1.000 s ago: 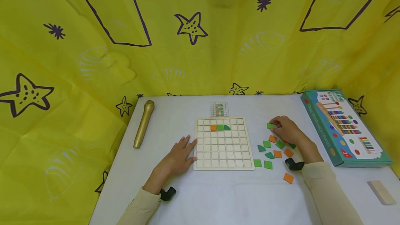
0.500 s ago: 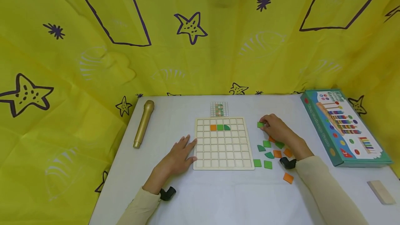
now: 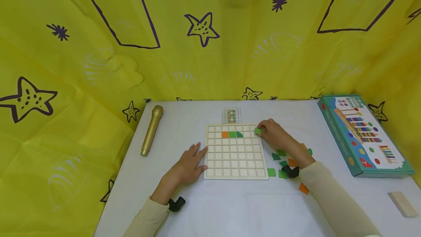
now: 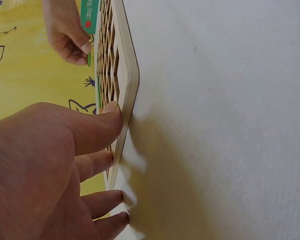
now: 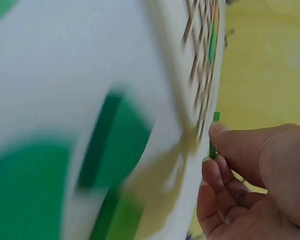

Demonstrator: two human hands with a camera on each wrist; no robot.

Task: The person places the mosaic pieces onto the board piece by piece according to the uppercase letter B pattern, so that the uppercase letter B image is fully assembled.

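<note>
Between thumb and fingers my right hand (image 3: 274,134) pinches a green square tile (image 3: 258,131), held over the upper right corner of the wooden grid board (image 3: 234,164). In the right wrist view the tile (image 5: 214,135) shows edge-on. My left hand (image 3: 187,164) lies at the board's left edge, fingers extended; in the left wrist view its thumb and fingertips touch the rim. In the second row of the board sit an orange square tile (image 3: 225,134), a green square tile (image 3: 232,134) and a dark green quarter-round tile (image 3: 239,134).
Loose orange and green tiles (image 3: 271,172) lie right of the board, several partly under the right arm. Behind the board is a small pattern card (image 3: 231,115). A gold microphone (image 3: 152,131) lies left, a game box (image 3: 365,134) and a wooden block (image 3: 402,204) right.
My right hand has carried the green square tile leftward from above the loose tiles to the board's upper right corner. The left hand stays at the board's edge.
</note>
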